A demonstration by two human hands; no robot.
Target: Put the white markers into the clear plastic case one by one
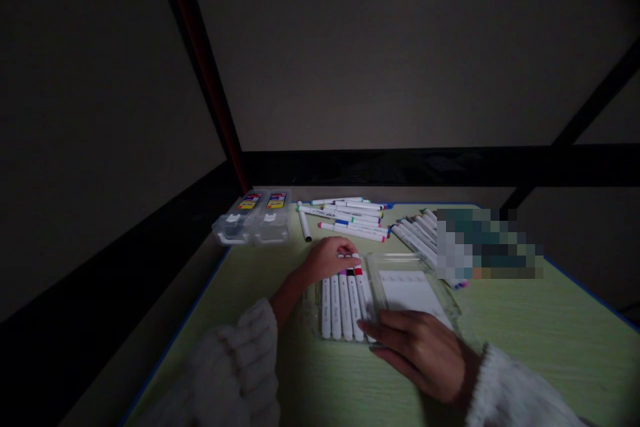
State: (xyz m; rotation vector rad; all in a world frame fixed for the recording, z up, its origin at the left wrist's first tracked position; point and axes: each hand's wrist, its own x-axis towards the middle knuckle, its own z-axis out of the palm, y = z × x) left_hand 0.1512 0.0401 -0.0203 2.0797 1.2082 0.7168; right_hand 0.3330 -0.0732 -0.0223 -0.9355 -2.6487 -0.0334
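A clear plastic case lies opened on the table, with several white markers side by side in its left half. Purple, black and red bands show near their far ends. My left hand reaches over the far end of the row, its fingers closed at the cap end of the rightmost marker. Low on the right, my right hand has its forefinger and thumb around the near end of that same marker. Part of the marker is hidden by my fingers. A white insert shows in the case's right half.
Loose white markers with coloured ends lie scattered at the back. More markers lie in a bunch at the right, beside a blurred-out patch. Two clear boxes with labels stand at the back left. The green table has a blue edge.
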